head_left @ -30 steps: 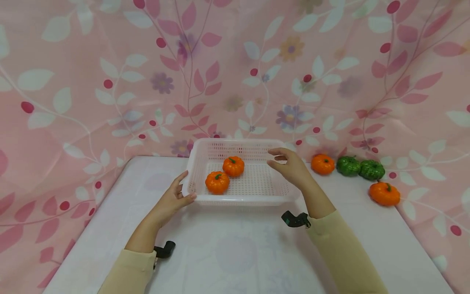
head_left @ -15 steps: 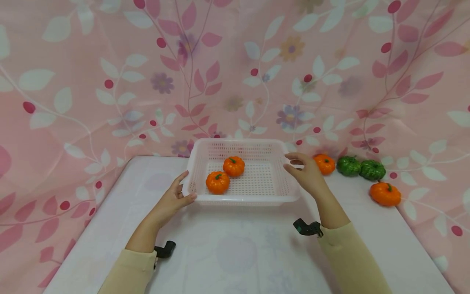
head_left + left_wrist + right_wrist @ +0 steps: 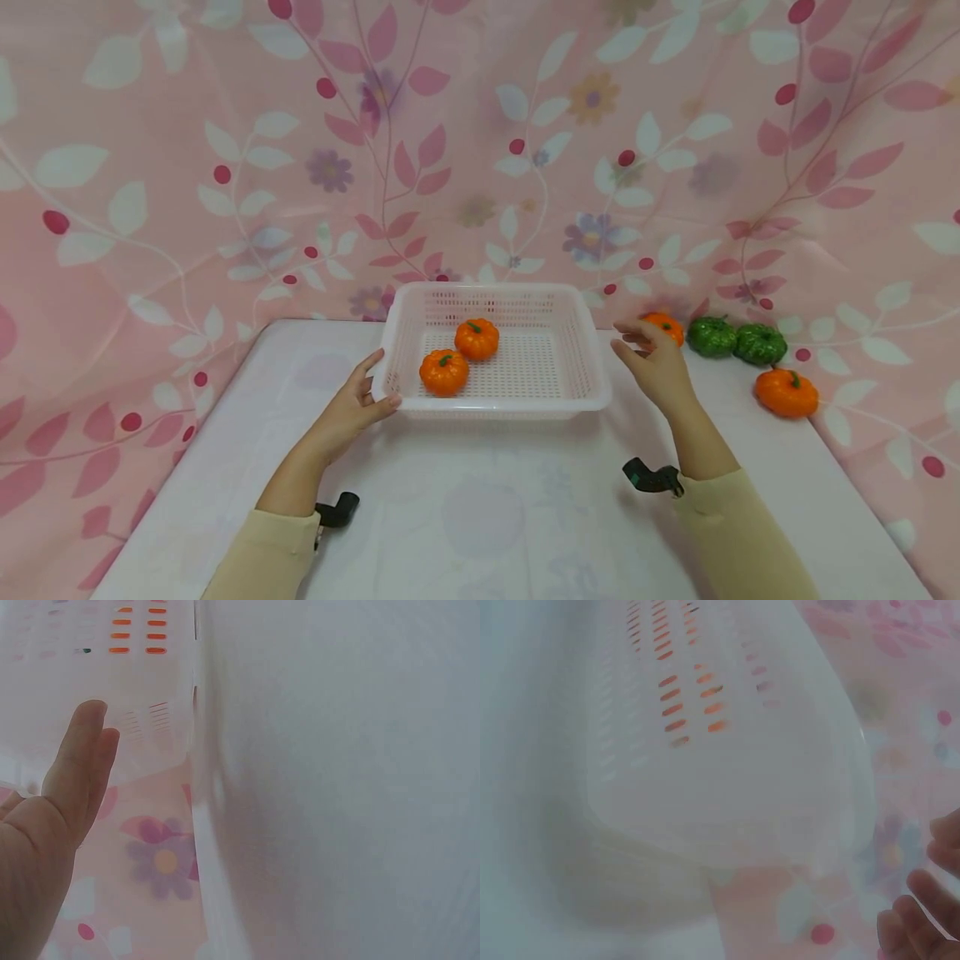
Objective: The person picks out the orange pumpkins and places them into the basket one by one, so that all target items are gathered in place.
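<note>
A: Which step was it, quick?
B: Prob. a reach for a pumpkin outside the white basket [image 3: 495, 406], IMO. Two were in it: a front orange pumpkin [image 3: 444, 372] and a rear orange pumpkin [image 3: 477, 339], left of its middle.
A: And the others?
B: On the table [image 3: 480, 517], right of the basket: a half-hidden orange pumpkin [image 3: 672, 327] behind the R hand [image 3: 660, 367], then a left green pumpkin [image 3: 712, 337] next to a right green pumpkin [image 3: 760, 344], plus a far-right orange pumpkin [image 3: 786, 393] nr the table's edge.
A: Next move?
B: Called for R hand going a bit further right, I'd judge, thumb & fingers wide enough for a round pumpkin, w/ the basket kept steady.
A: R hand pose?
B: Forearm angled in from lower right; fingers loosely bent, thumb apart, pinching zip. Contact w/ that pumpkin? Couldn't tell.
A: L hand [image 3: 347, 417]?
B: At the basket's left end, thumb at the nr corner, spread from straight fingers. Left wrist cam had two fingers close together by the outer wall; no firm pinch showed.
</note>
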Demonstrator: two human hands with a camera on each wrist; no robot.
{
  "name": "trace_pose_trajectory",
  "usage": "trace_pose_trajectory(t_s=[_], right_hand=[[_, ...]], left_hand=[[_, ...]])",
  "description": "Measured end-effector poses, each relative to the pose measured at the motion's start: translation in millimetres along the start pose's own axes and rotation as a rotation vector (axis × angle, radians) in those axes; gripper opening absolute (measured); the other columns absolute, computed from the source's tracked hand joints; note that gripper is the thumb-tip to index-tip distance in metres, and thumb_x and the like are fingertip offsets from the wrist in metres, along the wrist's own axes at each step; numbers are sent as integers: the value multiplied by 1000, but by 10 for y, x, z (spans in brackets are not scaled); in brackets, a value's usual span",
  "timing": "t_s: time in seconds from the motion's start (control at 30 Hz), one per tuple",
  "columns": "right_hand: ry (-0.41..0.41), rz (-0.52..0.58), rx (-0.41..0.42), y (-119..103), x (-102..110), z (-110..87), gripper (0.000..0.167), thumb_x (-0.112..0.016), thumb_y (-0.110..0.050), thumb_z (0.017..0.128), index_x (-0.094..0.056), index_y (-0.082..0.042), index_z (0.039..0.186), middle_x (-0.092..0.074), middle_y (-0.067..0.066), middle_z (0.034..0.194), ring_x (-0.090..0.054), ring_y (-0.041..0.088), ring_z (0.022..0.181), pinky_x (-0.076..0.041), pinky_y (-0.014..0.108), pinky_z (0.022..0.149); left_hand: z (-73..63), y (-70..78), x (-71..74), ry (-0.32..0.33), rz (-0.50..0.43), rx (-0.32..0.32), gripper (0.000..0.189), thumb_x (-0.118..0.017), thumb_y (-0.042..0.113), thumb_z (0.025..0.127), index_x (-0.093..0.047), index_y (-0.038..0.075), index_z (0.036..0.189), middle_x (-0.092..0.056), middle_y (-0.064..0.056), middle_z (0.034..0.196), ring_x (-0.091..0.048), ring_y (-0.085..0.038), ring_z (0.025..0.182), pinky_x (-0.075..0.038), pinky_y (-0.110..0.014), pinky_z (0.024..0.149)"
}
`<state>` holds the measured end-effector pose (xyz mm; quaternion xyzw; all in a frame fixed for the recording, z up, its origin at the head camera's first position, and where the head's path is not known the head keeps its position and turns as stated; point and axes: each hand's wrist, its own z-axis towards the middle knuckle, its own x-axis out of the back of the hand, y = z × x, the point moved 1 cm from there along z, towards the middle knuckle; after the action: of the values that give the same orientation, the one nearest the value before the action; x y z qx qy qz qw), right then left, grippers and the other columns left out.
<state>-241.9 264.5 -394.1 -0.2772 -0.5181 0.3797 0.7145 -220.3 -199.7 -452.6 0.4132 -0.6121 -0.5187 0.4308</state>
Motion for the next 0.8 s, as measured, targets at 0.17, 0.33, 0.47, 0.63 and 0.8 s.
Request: trace_pose_trajectory(t_s=[0.17, 0.33, 0.47, 0.63, 0.8], right_hand=[[46, -37, -18, 163, 61, -19, 39, -65, -24, 99, -62, -2, 130, -61, 18, 129, -57, 35, 118, -45, 21, 93], [101, -45, -67, 352, 121, -38, 39, -64, -26, 100, -61, -3, 131, -62, 18, 125, -57, 34, 115, -43, 12, 84], [137, -54, -111, 484, 171, -39, 40, -64, -25, 100, -60, -3, 133, -60, 17, 129, -55, 31, 115, -43, 12, 83], [167, -57, -165, 640, 226, -12, 43, -64, -25, 99, -59, -1, 135, -56, 18, 134, -54, 32, 118, -43, 12, 83], [203, -83, -213, 823, 264, 34, 45, -63, -28, 100, -58, -3, 136, -54, 18, 138, -54, 34, 121, -42, 15, 79]], left_hand=[[3, -11, -4, 1, 2, -3, 93, -70, 11, 95, -7, 26, 162, -37, -26, 150, -59, -25, 112, -50, -28, 97], [0, -10, -10, 2, 1, -1, 92, -69, 11, 95, -7, 26, 162, -37, -25, 151, -58, -26, 114, -50, -29, 98], [-7, 0, -11, 4, 0, 4, 93, -70, 12, 95, -7, 26, 162, -37, -25, 151, -58, -26, 114, -49, -30, 98], [-13, 16, -3, 7, -5, 3, 96, -73, 17, 93, -7, 26, 162, -37, -25, 151, -57, -26, 113, -50, -27, 96], [-5, 16, 0, 8, 10, 6, 94, -72, 15, 94, -8, 27, 162, -37, -24, 151, -57, -27, 114, -50, -28, 97]])
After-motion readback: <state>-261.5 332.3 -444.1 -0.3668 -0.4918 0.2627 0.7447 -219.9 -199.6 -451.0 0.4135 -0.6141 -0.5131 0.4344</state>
